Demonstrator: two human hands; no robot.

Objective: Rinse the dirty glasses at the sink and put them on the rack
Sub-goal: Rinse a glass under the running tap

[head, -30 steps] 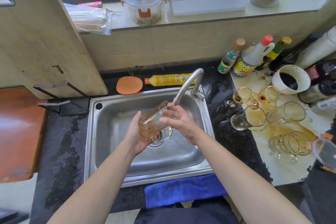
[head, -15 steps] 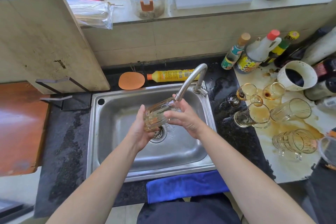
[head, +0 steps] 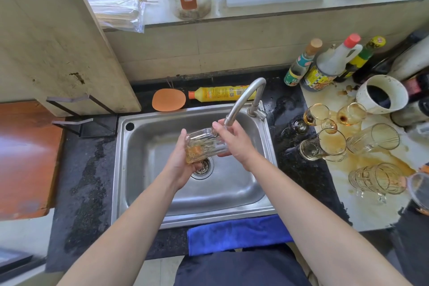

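A clear ribbed glass (head: 204, 144) with brown residue at its base lies tilted on its side over the steel sink (head: 148, 193), just below the tap spout (head: 241, 102). My left hand (head: 183, 165) cups its base from the left and below. My right hand (head: 234, 139) grips its mouth end from the right, fingers near the spout tip. Several dirty glasses (head: 325, 144) stand and lie on the stained counter right of the sink. A black metal rack (head: 79, 114) sits left of the sink, a big cutting board leaning in it.
A yellow detergent bottle (head: 220, 93) and an orange sponge (head: 168, 102) lie behind the sink. Sauce bottles (head: 325, 67) and a white mug (head: 380, 94) crowd the back right. A blue cloth (head: 236, 234) hangs at the sink's front edge. Wet black counter (head: 86, 181) lies to the left.
The glass has been turned in both hands under the spout and now lies more level. The brown residue looks thinner than a second ago. Both hands stay over the drain.
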